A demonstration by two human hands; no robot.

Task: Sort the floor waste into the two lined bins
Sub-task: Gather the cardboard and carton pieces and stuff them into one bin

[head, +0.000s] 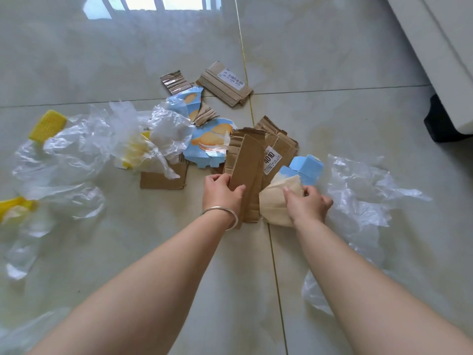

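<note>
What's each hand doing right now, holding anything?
Left hand: grips the brown cardboard strip, thumb curled across its face.
Right hand: grips the beige paper piece, fingers curled over its edge.

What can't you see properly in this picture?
- The two bins: not in the head view at all.
- Small print on the label under "4010": too small to read.
- Left hand fingertips: hidden behind the cardboard strip it grips.
- Cream paper: partly covered by the right hand gripping it.
- Yellow wrapper: cut off by the left edge.
</note>
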